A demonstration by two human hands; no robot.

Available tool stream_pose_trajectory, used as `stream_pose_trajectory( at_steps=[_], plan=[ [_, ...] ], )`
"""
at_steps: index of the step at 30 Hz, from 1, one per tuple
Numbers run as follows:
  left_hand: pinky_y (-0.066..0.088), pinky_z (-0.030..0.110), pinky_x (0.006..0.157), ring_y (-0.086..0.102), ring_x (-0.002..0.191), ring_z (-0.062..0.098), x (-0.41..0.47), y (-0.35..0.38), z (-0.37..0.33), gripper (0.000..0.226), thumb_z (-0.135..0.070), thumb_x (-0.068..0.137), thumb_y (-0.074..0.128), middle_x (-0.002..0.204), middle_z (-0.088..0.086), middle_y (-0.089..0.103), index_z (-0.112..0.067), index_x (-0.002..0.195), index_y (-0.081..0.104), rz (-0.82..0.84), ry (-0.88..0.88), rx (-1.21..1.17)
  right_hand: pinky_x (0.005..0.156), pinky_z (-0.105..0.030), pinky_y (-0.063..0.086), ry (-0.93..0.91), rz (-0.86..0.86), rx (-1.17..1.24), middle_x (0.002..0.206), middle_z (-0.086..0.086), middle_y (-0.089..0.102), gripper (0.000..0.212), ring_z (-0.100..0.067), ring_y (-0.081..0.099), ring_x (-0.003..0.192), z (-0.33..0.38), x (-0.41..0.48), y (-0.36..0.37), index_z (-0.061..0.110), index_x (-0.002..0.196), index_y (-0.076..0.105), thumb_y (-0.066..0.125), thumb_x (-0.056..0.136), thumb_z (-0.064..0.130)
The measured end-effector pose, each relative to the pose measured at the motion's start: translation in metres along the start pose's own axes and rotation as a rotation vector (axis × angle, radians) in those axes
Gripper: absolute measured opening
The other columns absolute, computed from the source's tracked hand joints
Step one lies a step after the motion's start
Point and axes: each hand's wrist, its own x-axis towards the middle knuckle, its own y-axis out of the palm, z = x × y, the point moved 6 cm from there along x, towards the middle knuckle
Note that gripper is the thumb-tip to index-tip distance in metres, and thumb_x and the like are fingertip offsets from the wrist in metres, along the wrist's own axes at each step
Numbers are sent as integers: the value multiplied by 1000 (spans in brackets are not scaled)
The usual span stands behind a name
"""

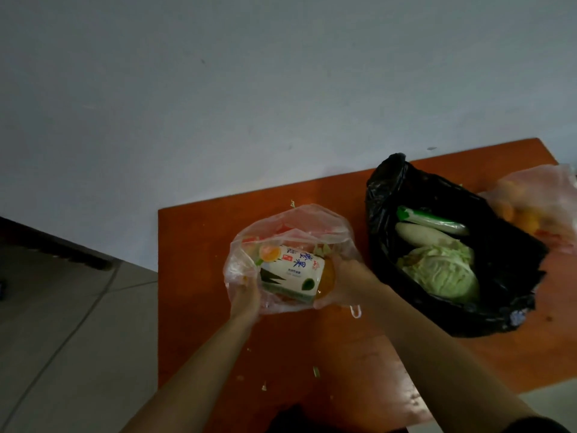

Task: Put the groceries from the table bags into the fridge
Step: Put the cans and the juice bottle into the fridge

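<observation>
1. Clear bag (pixel 282 223), near left: our right hand (pixel 342 284) grips the bottle (pixel 290 271) inside; our left hand (pixel 246 296) holds its rim.
2. Black bag (pixel 515 285), right, sits full of vegetables (pixel 443 271); we judge most is left.

On an orange-brown table (pixel 199 245), the left hand (pixel 246 296) holds the near rim of a clear bag (pixel 290 221), while the right hand (pixel 342 281) grips a juice bottle (pixel 290 273) lying inside it. Just beside, an open black bag (pixel 390 182) holds a cabbage (pixel 443 271), a white radish (pixel 418 234) and a green packet (pixel 432 220). A bag of oranges (pixel 537 195) sits at the far right.
</observation>
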Motion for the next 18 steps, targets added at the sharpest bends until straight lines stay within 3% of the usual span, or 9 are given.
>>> stream_pose_trajectory(
  at_steps=[4, 8, 11, 14, 18],
  plan=[
    [43, 40, 80, 57, 109, 31, 4, -11, 5, 50, -45, 105, 27, 131, 16, 55, -15, 142, 41, -74, -116, -119, 74, -32, 60, 87, -40, 33, 98, 7, 64, 103, -14, 65, 85, 16, -23, -8, 29, 130, 49, 78, 46, 80],
    [47, 43, 92, 59, 107, 32, 7, -12, -1, 46, -39, 104, 28, 126, 17, 59, -14, 139, 44, -44, -103, -143, 64, -37, 62, 114, -166, 10, 81, 6, 67, 104, -13, 66, 70, 31, -50, -19, 24, 122, 57, 64, 44, 93],
    [55, 38, 73, 65, 91, 27, 1, -10, -8, 47, -43, 105, 27, 113, 14, 65, -10, 128, 49, -63, -80, -160, 56, -39, 61, 185, -236, 47, 74, 1, 70, 110, -18, 68, 62, 24, -79, -21, 20, 120, 59, 62, 39, 94],
    [57, 34, 62, 69, 92, 29, -11, -10, -16, 48, -48, 100, 40, 113, 8, 68, -19, 138, 45, -162, -7, -136, 54, -36, 60, 216, -285, 115, 75, 3, 71, 100, -15, 68, 63, 7, -110, -17, 21, 111, 65, 65, 40, 92],
    [58, 42, 73, 66, 93, 29, -50, -6, -28, 44, -41, 99, 47, 108, 10, 66, -9, 127, 54, -260, 61, -103, 62, -27, 59, 226, -385, 196, 80, 13, 67, 84, -4, 64, 70, -17, -160, -13, 30, 114, 64, 73, 50, 83]
  ],
)
